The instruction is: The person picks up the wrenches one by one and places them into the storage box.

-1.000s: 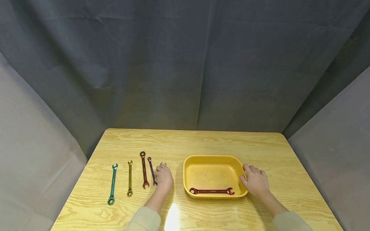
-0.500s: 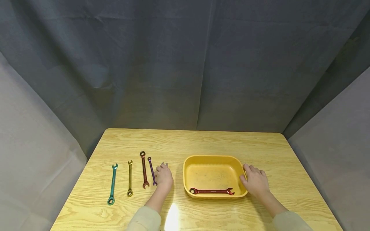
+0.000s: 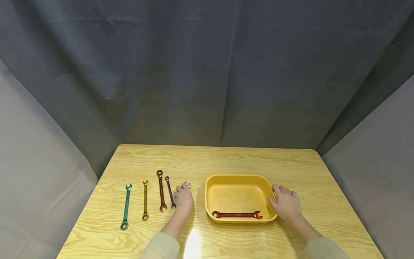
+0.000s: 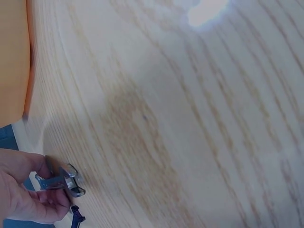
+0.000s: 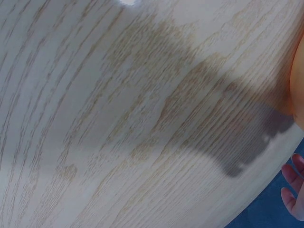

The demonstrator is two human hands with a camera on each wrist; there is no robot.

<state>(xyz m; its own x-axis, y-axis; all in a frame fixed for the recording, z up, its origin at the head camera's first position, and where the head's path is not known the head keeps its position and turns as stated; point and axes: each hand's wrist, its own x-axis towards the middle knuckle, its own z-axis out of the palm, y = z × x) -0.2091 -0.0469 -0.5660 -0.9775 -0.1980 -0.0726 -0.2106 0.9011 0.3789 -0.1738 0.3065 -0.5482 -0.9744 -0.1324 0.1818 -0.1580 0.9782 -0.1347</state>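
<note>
In my left hand [image 3: 183,199] I grip a silver wrench [image 4: 70,183]; its open end shows past the fingers, and the palm and fingers hide much of the rest. Just left of that hand lies a small purple wrench [image 3: 170,192]. A dark red wrench [image 3: 161,190], a gold wrench [image 3: 145,200] and a teal wrench [image 3: 126,207] follow farther left. My right hand [image 3: 286,203] holds the right rim of a yellow plastic tray [image 3: 239,176], its thumb over the edge. Inside the tray, along the near wall, lies a red wrench [image 3: 237,214].
Everything stands on a wood-grain table [image 3: 220,160]. A dark grey curtain [image 3: 181,90] hangs behind its far edge, with pale panels at both sides. The tray stands to the right of my left hand, with a strip of tabletop between.
The silver wrench's open end has turned slightly to the right in my left hand, which stays in about the same spot. My right hand and the tray have not moved.
</note>
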